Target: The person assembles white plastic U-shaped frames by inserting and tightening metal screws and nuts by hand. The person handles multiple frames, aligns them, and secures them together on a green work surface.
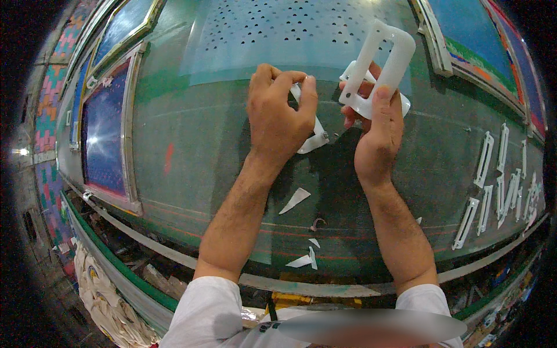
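Observation:
My right hand grips a white plastic rectangular frame with a long open slot, raised and tilted above the table. Further white plastic shows behind it, crosswise between my fingers, perhaps a second frame. To the left, my left hand is closed, with thumb and forefinger tips meeting; whatever they pinch is hidden. Another white frame shows under and beside that hand, partly covered by it; I cannot tell whether the fingers touch it. Torn white scraps lie between my forearms.
Several slim white frames lie in rows on the green table at the right. A pale sheet with dark dots covers the far middle. Framed screens stand along the left, another framed panel at the far right.

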Motion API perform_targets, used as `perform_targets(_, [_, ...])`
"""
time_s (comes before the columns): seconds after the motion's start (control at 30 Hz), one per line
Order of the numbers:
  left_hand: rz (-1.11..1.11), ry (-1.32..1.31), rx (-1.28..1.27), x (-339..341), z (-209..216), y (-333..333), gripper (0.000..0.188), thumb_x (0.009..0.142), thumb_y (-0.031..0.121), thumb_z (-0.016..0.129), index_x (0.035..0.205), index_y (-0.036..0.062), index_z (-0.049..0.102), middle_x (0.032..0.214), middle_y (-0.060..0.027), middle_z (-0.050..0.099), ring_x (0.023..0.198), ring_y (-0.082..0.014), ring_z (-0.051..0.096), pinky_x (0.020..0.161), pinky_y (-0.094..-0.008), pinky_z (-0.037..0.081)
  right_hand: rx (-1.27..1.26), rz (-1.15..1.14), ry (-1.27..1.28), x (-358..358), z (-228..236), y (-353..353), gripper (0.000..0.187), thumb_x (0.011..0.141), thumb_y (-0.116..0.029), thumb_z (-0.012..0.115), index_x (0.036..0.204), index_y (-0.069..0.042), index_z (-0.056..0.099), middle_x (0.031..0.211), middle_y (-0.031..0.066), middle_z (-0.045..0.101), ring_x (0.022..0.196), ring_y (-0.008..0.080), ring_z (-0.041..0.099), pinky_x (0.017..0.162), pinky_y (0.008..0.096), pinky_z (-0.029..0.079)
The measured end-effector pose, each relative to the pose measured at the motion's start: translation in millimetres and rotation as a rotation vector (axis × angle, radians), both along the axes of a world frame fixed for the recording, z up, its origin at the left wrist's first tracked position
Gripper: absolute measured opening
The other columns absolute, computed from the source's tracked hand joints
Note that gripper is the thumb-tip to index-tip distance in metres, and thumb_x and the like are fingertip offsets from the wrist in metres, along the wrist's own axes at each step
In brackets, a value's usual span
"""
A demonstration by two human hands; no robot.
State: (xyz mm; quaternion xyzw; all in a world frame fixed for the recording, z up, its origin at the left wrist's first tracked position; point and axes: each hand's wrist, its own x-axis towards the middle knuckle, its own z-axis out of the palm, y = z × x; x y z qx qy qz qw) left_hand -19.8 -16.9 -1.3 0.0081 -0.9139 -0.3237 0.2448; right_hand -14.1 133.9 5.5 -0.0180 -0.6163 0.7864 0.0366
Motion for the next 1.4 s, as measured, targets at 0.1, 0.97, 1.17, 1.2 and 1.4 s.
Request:
perform_targets(0.1, [-0.047,0.022,0.299,3.2,6.0,-0.4,0.016,0.085,0.017,0.077,0.093,0.0032,0.074,0.079,-0.0086,0.054,0.074,-0.0223,0.051,0.066,-0.0347,0.042,0.039,-0.015,0.028,1.1,-3.7,-7.3,0.047,0.109,-0.034,0.038,0.142,-0.002,0.049,0.116,0.014,0.067,0.082,0.0138,0.062,0.071,0.0269,0.051])
perform_targets(0.97, [-0.122,0.14,0.323,16.1,-0.4,5.2,0.022,0.069,0.005,0.087,0.08,0.0026,0.069,0.073,-0.0054,0.054,0.065,-0.0165,0.051,0.056,-0.0313,0.038,0.293,0.064,0.317,8.4,-24.0,-4.7,0.045,0.107,-0.021,0.049,0.143,0.005,0.046,0.132,0.0175,0.058,0.114,0.021,0.059,0.098,0.0343,0.049])
perform_targets(1.17, [-0.031,-0.063,0.706,16.8,1.2,8.0,0.046,0.075,0.013,0.09,0.106,0.0025,0.058,0.08,0.0022,0.05,0.072,-0.0051,0.044,0.058,-0.0211,0.036,0.07,0.01,0.167,11.3,-16.1,-6.9,0.046,0.107,-0.025,0.046,0.143,0.004,0.045,0.126,0.0175,0.061,0.103,0.0226,0.064,0.085,0.0352,0.055])
perform_targets(1.2, [-0.05,-0.066,0.846,14.5,2.0,7.3,0.042,0.08,0.013,0.085,0.109,0.0025,0.057,0.084,0.0009,0.051,0.073,-0.0061,0.046,0.06,-0.0212,0.038,0.007,0.011,0.101,10.0,-13.7,-7.4,0.046,0.108,-0.026,0.045,0.143,0.004,0.045,0.124,0.0174,0.061,0.102,0.0229,0.065,0.083,0.0352,0.056])
perform_targets(1.4, [-0.354,-0.083,1.857,10.3,7.1,-10.0,0.022,0.103,0.006,0.045,0.124,0.0005,0.05,0.106,-0.0102,0.058,0.088,-0.0146,0.057,0.08,-0.0266,0.048,0.017,-0.026,0.009,0.9,-8.3,-9.1,0.042,0.105,-0.02,0.052,0.14,0.003,0.047,0.124,0.0158,0.063,0.096,0.0176,0.065,0.084,0.031,0.051])
